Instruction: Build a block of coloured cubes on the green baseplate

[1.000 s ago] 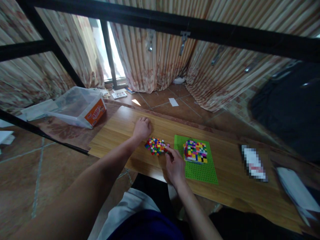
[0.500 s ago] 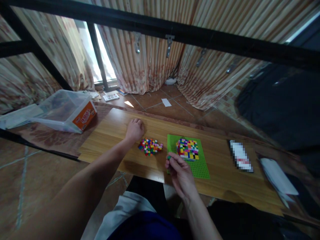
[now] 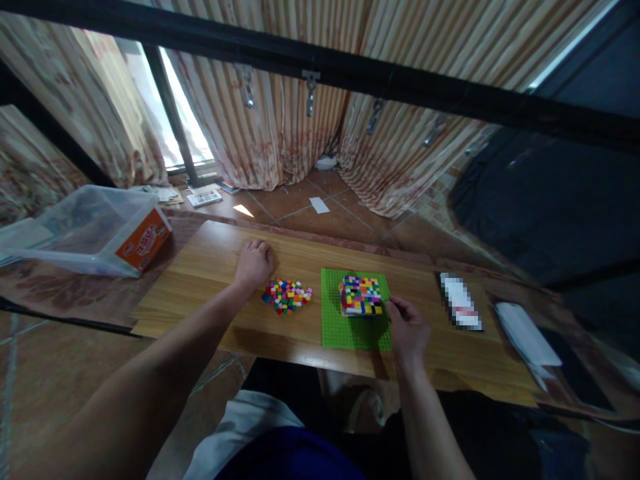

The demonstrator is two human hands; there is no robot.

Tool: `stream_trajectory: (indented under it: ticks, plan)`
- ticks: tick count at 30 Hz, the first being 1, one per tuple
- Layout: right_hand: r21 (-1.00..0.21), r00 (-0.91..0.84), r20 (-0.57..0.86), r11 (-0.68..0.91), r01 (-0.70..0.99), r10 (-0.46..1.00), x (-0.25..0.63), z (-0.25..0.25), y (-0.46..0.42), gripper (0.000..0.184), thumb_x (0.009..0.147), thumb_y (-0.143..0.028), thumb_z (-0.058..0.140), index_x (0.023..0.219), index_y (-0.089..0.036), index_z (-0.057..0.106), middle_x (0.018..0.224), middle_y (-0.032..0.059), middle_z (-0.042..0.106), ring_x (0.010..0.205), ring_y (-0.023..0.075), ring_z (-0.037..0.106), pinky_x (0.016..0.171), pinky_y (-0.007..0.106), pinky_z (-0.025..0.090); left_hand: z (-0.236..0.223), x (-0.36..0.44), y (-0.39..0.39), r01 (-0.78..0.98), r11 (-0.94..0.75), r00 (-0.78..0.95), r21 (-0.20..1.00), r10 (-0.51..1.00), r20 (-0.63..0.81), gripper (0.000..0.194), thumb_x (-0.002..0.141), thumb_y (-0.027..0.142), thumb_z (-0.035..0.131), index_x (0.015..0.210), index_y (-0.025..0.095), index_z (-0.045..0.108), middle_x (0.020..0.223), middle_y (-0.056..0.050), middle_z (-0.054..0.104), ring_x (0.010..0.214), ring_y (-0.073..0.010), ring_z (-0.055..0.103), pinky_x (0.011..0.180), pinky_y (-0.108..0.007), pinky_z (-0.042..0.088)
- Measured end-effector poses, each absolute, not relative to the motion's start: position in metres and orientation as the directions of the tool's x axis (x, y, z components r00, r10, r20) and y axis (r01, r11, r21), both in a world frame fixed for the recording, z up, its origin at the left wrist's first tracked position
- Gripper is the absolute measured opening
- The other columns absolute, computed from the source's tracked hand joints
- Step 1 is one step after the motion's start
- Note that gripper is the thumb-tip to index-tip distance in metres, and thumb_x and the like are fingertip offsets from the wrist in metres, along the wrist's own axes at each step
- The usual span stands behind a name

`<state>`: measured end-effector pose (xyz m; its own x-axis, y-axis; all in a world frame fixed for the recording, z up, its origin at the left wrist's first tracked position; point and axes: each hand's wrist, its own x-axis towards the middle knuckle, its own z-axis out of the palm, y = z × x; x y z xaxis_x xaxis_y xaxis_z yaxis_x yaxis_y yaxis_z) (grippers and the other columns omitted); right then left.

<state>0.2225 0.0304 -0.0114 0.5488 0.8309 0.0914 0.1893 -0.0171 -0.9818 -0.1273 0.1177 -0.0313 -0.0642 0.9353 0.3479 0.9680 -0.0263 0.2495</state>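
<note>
My left hand [image 3: 255, 264] rests on the wooden table with its fingers curled in and nothing visible in them, just behind a loose pile of small colourful toy bricks [image 3: 287, 297]. To the right, a block built from many-coloured bricks [image 3: 361, 295] stands on a green baseplate [image 3: 333, 333]. My right hand [image 3: 410, 327] is at the right side of this build, thumb and fingertips pinched together close to its edge. The small green brick seen in that pinch a moment earlier is now hidden by the fingers.
A clear plastic bin [image 3: 95, 227] with an orange label stands left of the table [image 3: 190, 280]. A phone with a blurred screen [image 3: 460, 301] lies toward the right end, and a white flat object [image 3: 527, 333] is beyond it. A dark metal bar [image 3: 350, 63] crosses above.
My right hand has moved from the front left of the build around to its right side, still pinched. My left hand stays on the table. The view has shifted slightly to the right.
</note>
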Motion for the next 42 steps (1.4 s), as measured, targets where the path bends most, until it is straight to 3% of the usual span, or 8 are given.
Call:
stream_trajectory:
  ticks: [8, 19, 23, 28, 31, 42]
  plan:
    - [-0.934, 0.471, 0.193, 0.014, 0.356, 0.861, 0.215, -0.011, 0.028, 0.033, 0.073, -0.045, 0.068, 0.084, -0.014, 0.076, 0.082, 0.0106, 0.075, 0.076, 0.0216, 0.066, 0.075, 0.038, 0.052, -0.032, -0.128, 0.118, 0.963, -0.036, -0.062, 0.268, 0.935, 0.349, 0.025, 0.086, 0.019, 0.043, 0.096, 0.018, 0.066, 0.108, -0.013, 0.066, 0.105, -0.0293, 0.056, 0.094, -0.043, 0.045]
    - [-0.922, 0.457, 0.191, -0.001, 0.387, 0.868, 0.215, -0.004, 0.026, 0.030, 0.074, -0.040, 0.068, 0.086, -0.013, 0.075, 0.080, 0.0106, 0.074, 0.074, 0.0215, 0.066, 0.073, 0.038, 0.052, -0.031, -0.127, 0.118, 0.957, -0.031, -0.073, 0.289, 0.936, 0.345, 0.024, 0.086, 0.018, 0.043, 0.096, 0.018, 0.065, 0.108, -0.014, 0.065, 0.105, -0.0300, 0.056, 0.095, -0.044, 0.045]
    - [-0.945, 0.467, 0.164, 0.003, 0.327, 0.869, 0.213, -0.008, 0.032, 0.031, 0.070, -0.041, 0.071, 0.085, -0.014, 0.074, 0.079, 0.0095, 0.074, 0.073, 0.0204, 0.065, 0.073, 0.037, 0.052, -0.030, -0.126, 0.117, 0.959, -0.023, -0.078, 0.283, 0.937, 0.341, 0.024, 0.085, 0.018, 0.044, 0.096, 0.018, 0.065, 0.108, -0.013, 0.065, 0.105, -0.0294, 0.056, 0.095, -0.043, 0.046]
    - [-0.995, 0.504, 0.043, -0.011, 0.104, 0.863, 0.216, -0.015, 0.036, 0.035, 0.059, -0.041, 0.079, 0.082, -0.015, 0.074, 0.079, 0.0064, 0.073, 0.074, 0.0185, 0.065, 0.074, 0.036, 0.052, -0.030, -0.126, 0.117, 0.957, -0.024, -0.080, 0.289, 0.936, 0.342, 0.023, 0.085, 0.018, 0.044, 0.096, 0.018, 0.065, 0.109, -0.012, 0.065, 0.106, -0.0291, 0.056, 0.095, -0.042, 0.046]
    - [-1.000, 0.504, 0.008, -0.003, 0.021, 0.863, 0.217, -0.018, 0.034, 0.034, 0.062, -0.043, 0.079, 0.084, -0.017, 0.075, 0.084, 0.0059, 0.074, 0.077, 0.0179, 0.066, 0.074, 0.034, 0.052, -0.031, -0.126, 0.118, 0.956, -0.024, -0.080, 0.292, 0.938, 0.338, 0.024, 0.086, 0.018, 0.044, 0.096, 0.018, 0.065, 0.109, -0.012, 0.065, 0.106, -0.0286, 0.056, 0.096, -0.041, 0.045]
    - [-0.998, 0.481, -0.007, 0.023, -0.056, 0.877, 0.220, -0.024, 0.036, 0.025, 0.063, -0.033, 0.075, 0.084, -0.019, 0.074, 0.082, 0.0027, 0.073, 0.077, 0.0156, 0.064, 0.074, 0.032, 0.049, -0.034, -0.127, 0.119, 0.958, -0.019, -0.082, 0.288, 0.939, 0.334, 0.025, 0.086, 0.018, 0.043, 0.098, 0.017, 0.065, 0.109, -0.012, 0.065, 0.106, -0.0280, 0.056, 0.096, -0.041, 0.045]
